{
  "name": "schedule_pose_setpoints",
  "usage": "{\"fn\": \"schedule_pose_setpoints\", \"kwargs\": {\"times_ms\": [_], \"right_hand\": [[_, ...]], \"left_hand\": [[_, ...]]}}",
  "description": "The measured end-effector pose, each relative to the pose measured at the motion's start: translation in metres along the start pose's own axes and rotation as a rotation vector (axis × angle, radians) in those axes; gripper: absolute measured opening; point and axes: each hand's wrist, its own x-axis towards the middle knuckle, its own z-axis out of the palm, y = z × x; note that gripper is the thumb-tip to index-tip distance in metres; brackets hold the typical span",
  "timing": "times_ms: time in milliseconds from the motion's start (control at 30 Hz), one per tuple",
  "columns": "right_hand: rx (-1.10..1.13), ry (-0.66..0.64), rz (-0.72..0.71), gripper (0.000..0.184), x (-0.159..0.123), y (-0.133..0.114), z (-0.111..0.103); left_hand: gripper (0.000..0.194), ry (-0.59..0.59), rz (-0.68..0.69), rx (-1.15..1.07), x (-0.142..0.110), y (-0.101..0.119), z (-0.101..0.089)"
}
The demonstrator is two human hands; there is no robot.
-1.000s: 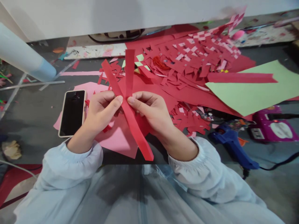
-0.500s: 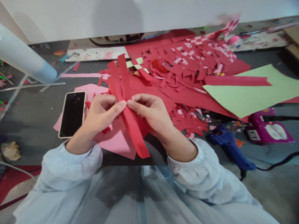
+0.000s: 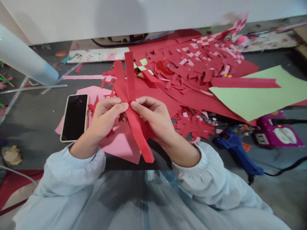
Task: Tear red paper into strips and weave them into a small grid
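Pinching the red strips [image 3: 140, 137] where they come together, our left hand [image 3: 105, 115] and right hand [image 3: 153, 113] have their thumb tips just beside each other. Two ends fan out beyond the thumbs; a tail slants toward us, above the table [image 3: 35, 121]. We judge the step to be lining up or folding the strips at that point; the next move would call for one hand to hold the pinch while the other presses the crease. By our left wrist lies the phone [image 3: 74, 118]; rightward, scraps [image 3: 196, 124], then the glue gun [image 3: 240, 151].
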Motion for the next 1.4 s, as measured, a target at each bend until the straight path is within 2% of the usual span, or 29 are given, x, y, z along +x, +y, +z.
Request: {"fn": "schedule_pose_setpoints", "kwargs": {"times_ms": [267,533,867,1100,1267,1400], "right_hand": [[0.119,-0.013,0.032,0.021,-0.003,0.008,0.002],[0.118,-0.041,0.150,0.022,0.001,-0.002,-0.002],[0.049,-0.017,0.039,0.018,-0.001,0.000,-0.002],[-0.043,-0.046,0.123,0.022,0.000,-0.009,-0.004],[-0.103,0.004,0.094,0.021,0.001,-0.011,-0.004],[-0.108,-0.005,0.070,0.019,0.001,-0.009,-0.005]], "left_hand": [[0.033,-0.022,0.052,-0.053,0.001,-0.004,0.002],[0.035,0.018,0.088,-0.016,0.001,-0.006,-0.002],[0.034,-0.013,0.171,0.038,0.004,-0.005,-0.005],[0.037,-0.007,0.185,0.076,0.004,-0.005,-0.007],[0.040,-0.063,0.221,0.164,0.006,-0.003,-0.009],[0.034,-0.078,0.174,0.180,0.004,-0.002,-0.010]]}}
